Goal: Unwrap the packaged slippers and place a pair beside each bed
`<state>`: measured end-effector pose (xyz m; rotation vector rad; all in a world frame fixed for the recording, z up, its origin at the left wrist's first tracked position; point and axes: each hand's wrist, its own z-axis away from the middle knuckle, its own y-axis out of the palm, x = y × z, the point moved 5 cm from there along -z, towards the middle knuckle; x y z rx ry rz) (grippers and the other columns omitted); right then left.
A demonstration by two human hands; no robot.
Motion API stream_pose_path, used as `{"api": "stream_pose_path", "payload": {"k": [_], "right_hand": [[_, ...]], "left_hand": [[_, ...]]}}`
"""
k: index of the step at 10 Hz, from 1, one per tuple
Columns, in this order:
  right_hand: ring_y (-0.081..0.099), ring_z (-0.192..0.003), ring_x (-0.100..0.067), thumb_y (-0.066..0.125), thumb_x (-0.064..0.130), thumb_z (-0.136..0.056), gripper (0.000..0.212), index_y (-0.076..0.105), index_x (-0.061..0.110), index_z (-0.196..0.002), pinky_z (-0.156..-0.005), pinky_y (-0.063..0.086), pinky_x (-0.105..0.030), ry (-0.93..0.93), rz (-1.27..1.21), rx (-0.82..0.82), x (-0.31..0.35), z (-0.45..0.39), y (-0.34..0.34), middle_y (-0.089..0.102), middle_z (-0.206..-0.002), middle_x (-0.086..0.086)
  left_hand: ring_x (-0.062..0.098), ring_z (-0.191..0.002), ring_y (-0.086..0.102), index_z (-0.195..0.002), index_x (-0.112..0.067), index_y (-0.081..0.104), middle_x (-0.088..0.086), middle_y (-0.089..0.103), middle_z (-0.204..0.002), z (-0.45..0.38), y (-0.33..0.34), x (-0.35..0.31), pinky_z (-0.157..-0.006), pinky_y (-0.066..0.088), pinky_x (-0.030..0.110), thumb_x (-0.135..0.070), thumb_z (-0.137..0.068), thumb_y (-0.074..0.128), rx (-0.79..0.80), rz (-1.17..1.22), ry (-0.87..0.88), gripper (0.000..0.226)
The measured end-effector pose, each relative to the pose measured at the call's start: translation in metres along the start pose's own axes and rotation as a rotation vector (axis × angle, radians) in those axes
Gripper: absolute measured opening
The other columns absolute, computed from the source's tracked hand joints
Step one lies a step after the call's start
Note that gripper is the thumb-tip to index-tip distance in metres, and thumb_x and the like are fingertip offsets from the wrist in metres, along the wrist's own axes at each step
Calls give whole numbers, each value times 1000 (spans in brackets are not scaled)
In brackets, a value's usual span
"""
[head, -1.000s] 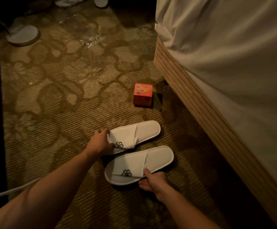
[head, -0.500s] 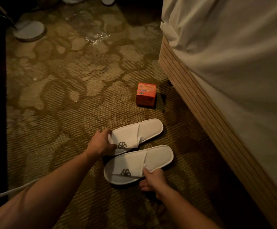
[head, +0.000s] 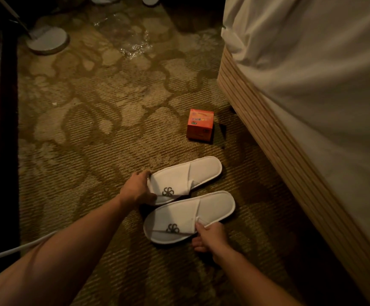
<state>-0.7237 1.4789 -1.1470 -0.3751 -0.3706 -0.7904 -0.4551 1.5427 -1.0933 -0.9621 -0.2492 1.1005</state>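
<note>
Alongside the bed (head: 312,107), both white slippers (head: 189,217) lie flat on the carpet (head: 91,140), probably being squared into a tidy pair: left hand (head: 136,188) grips the farther slipper's toe end, right hand (head: 209,236) pinches the nearer one's strap edge.

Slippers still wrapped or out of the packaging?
Out. Both slippers lie bare on the carpet; no wrap shows on them.
</note>
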Motion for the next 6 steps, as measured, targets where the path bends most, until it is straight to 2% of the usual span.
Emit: {"api": "stream_pose_path", "payload": {"k": [2,3,4,5,6], "right_hand": [[67,-55,-21,65,24,-98,27,63,6,-78,-50,59,-34,-8,-24,-4,1,2,-5,67,-65,-15],[65,-48,-19,66,25,-97,29,63,4,-77,-42,56,-29,-31,0,-26,1,5,-7,66,-60,-13],[65,-45,-21,68,34,-94,38,65,5,-69,-48,59,-34,-52,136,-47,4,4,-13,66,-51,-8],[74,-72,-31,62,51,-86,49,70,7,-67,-73,60,-39,-227,485,-200,33,19,-33,76,-70,-9],[68,-105,-29,58,46,-95,34,73,16,-100,-83,49,-32,-403,690,-280,85,67,-53,75,-109,-8]], "left_hand": [[37,-119,57,-145,-21,42,17,46,-137,3,2,-2,-96,52,40,-33,-60,94,55,-77,1,100],[37,-119,56,-149,-21,38,18,45,-136,3,0,-4,-97,53,41,-31,-59,95,48,-83,16,106],[39,-128,50,-157,-22,27,20,41,-143,3,-7,-2,-105,49,43,-33,-58,96,37,-86,7,122],[41,-134,46,-160,-23,20,23,37,-149,6,-20,-4,-110,44,43,-41,-64,92,42,-49,27,121],[41,-143,36,-161,-23,19,22,31,-158,30,-47,-17,-116,38,46,-52,-77,80,22,-64,53,108]]}}
